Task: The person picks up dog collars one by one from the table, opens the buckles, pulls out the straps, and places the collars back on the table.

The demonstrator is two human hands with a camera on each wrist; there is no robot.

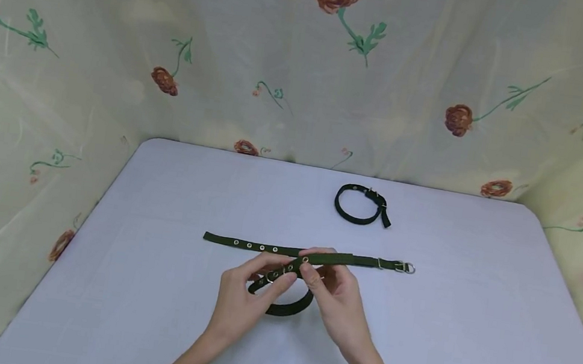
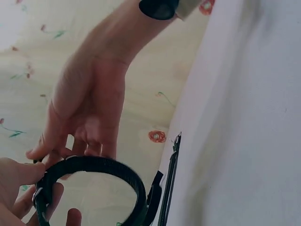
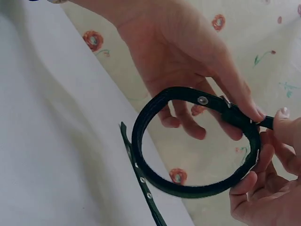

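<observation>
Both hands work on a dark green dog collar (image 1: pixel 289 311), bent into a loop above the table. My left hand (image 1: pixel 240 298) pinches it near its metal ring, thumb on the near side. The right hand (image 1: pixel 340 304) grips the strap beside that, thumb close to an eyelet, and the free end of the strap points right. In the right wrist view the looped collar (image 3: pixel 197 190) shows a metal buckle (image 3: pixel 225 100) along its upper side. Just behind the hands lies a second green collar (image 1: pixel 219 239), stretched out flat, partly hidden by the fingers.
A third collar (image 1: pixel 356 220), dark and buckled into a ring, lies farther back on the white table (image 1: pixel 470 325). Flower-printed cloth (image 1: pixel 220 52) hangs behind the table and along both sides.
</observation>
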